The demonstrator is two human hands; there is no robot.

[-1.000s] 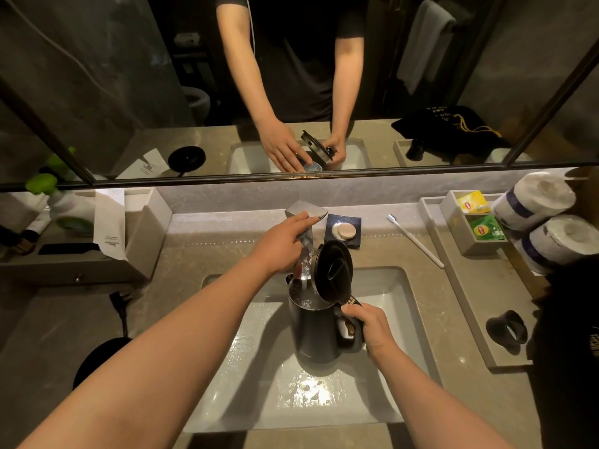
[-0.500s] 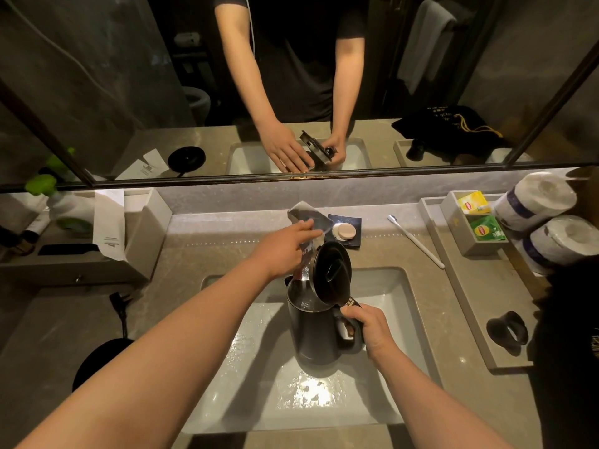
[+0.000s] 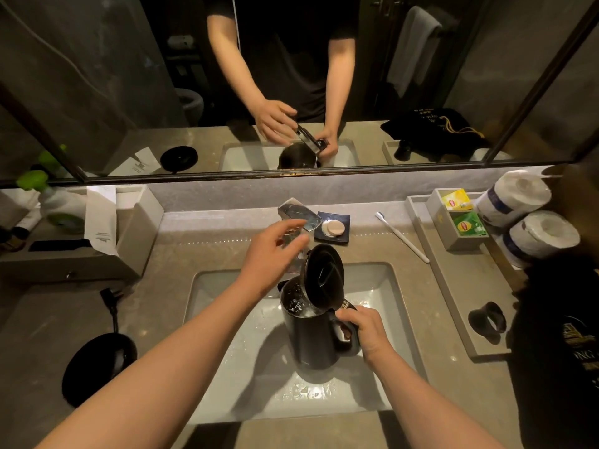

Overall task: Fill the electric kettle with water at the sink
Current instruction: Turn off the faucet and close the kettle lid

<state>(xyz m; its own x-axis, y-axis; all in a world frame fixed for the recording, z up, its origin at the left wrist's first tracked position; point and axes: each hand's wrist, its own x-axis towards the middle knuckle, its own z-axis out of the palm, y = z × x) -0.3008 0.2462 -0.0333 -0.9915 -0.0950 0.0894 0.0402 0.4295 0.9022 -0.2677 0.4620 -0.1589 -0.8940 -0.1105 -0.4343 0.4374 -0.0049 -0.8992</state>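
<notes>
A dark electric kettle (image 3: 311,338) stands upright over the white sink basin (image 3: 379,286), its black lid (image 3: 322,277) hinged up. Water glints inside its mouth. My right hand (image 3: 366,332) is closed around the kettle's handle on the right side. My left hand (image 3: 272,254) hovers just in front of the chrome tap (image 3: 298,217), fingers spread and a little blurred, apart from the lever. No stream of water shows between the tap and the kettle.
The kettle's round black base (image 3: 97,364) with its plug lies on the counter at the left. A soap dish (image 3: 334,226) and a toothbrush (image 3: 402,236) sit behind the sink. A tray (image 3: 453,306) with tea bags, paper rolls (image 3: 515,196) and a tissue box (image 3: 129,228) flank it.
My left hand has come off the tap lever and drawn back with fingers apart. The stream of water into the kettle has stopped. The kettle sits slightly lower in the basin.
</notes>
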